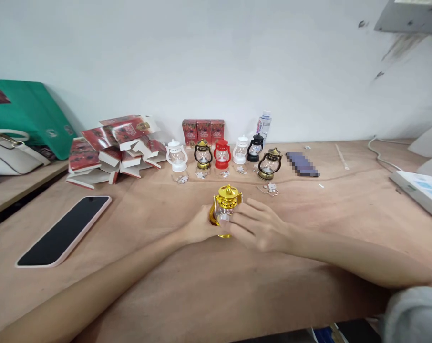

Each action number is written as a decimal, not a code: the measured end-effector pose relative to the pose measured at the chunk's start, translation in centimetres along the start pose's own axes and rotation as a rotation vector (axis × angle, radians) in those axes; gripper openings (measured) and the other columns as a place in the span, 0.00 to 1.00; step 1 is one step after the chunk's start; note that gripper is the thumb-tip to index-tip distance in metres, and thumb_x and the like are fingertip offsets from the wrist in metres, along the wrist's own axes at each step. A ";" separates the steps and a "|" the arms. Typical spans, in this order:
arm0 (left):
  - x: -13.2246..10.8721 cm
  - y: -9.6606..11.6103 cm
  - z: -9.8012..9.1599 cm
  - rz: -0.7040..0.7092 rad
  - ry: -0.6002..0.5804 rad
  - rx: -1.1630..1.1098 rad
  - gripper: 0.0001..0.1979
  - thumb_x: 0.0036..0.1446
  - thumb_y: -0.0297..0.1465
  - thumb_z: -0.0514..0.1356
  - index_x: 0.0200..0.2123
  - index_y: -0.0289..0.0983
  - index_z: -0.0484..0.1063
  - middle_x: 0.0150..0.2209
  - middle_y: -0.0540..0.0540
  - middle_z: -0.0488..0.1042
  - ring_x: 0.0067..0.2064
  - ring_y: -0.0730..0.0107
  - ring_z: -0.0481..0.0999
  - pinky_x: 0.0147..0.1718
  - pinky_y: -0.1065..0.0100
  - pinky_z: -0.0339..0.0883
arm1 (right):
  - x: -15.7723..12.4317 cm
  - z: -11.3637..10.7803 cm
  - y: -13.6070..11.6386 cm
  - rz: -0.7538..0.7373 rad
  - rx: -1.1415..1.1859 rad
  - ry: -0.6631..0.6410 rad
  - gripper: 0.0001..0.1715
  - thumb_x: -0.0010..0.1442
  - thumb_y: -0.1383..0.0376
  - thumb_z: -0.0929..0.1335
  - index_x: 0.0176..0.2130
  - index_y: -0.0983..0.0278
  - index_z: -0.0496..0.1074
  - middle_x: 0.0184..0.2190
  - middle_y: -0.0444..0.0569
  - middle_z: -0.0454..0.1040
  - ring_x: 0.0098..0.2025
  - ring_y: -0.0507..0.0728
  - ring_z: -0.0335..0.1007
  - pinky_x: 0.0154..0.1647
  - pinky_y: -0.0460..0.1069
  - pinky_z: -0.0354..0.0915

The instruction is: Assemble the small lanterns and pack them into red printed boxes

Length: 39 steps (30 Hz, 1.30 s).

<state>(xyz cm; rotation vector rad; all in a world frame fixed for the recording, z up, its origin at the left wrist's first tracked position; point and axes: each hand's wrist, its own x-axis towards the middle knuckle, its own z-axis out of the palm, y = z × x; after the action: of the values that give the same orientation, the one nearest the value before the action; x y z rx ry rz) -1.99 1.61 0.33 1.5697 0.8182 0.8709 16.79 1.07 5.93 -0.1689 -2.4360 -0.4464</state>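
A small gold lantern (228,194) with clear sides and a thin wire handle is upright between my hands, near the middle of the wooden table (187,295). My left hand (200,225) is wrapped round its lower left side. The fingers of my right hand (261,226) lie across its right side and front, covering part of the clear body. Behind it stands a row of lanterns: white (177,156), bronze (203,155), red (222,154), another white (240,150), black (255,148) and another bronze (270,164). Small loose pieces (182,179) lie in front of several of them.
Flattened red boxes (119,133) are heaped at the back left, and upright red boxes (203,132) stand by the wall beside a bottle (264,125). A phone (64,231) lies left, a dark blurred object (303,164) back right, a white power strip (421,190) far right.
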 end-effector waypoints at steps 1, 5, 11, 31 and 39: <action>0.0 0.1 0.0 -0.009 0.009 -0.007 0.16 0.43 0.33 0.68 0.34 0.33 0.69 0.30 0.50 0.72 0.33 0.70 0.70 0.34 0.70 0.66 | -0.2 0.3 0.2 0.015 -0.030 0.037 0.12 0.61 0.74 0.62 0.33 0.60 0.69 0.30 0.47 0.74 0.31 0.54 0.65 0.32 0.50 0.60; 0.0 0.1 -0.1 0.033 0.075 -0.005 0.21 0.43 0.37 0.68 0.38 0.33 0.69 0.36 0.45 0.73 0.39 0.64 0.72 0.41 0.64 0.67 | -0.6 1.6 0.8 0.360 0.115 0.257 0.29 0.55 0.59 0.71 0.53 0.58 0.60 0.51 0.55 0.66 0.53 0.63 0.64 0.49 0.58 0.63; -0.2 -0.2 -0.3 0.145 0.141 0.225 0.24 0.47 0.42 0.65 0.43 0.33 0.68 0.43 0.39 0.74 0.46 0.55 0.72 0.46 0.59 0.67 | -1.2 4.5 1.1 0.775 0.991 -0.006 0.44 0.48 0.49 0.73 0.56 0.62 0.55 0.54 0.58 0.64 0.55 0.63 0.64 0.55 0.60 0.63; 4.3 11.0 -26.1 -0.004 0.796 1.599 0.44 0.50 0.55 0.53 0.59 0.26 0.57 0.60 0.35 0.62 0.64 0.44 0.52 0.60 0.42 0.33 | -3.9 7.9 6.4 1.356 0.721 0.282 0.39 0.44 0.51 0.74 0.48 0.62 0.57 0.51 0.55 0.69 0.52 0.63 0.68 0.56 0.61 0.62; 5.4 9.6 -30.4 -0.680 0.747 1.547 0.64 0.32 0.59 0.63 0.64 0.24 0.45 0.59 0.18 0.59 0.59 0.27 0.58 0.52 0.29 0.39 | -4.4 7.9 6.5 1.331 0.694 0.279 0.37 0.44 0.50 0.73 0.47 0.61 0.57 0.49 0.55 0.70 0.52 0.64 0.68 0.55 0.61 0.63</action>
<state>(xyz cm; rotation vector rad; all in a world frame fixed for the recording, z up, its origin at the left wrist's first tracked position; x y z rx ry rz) -25.30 19.30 14.01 1.8604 2.8066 0.1457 17.15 9.90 -0.76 -1.1809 -1.5771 0.8702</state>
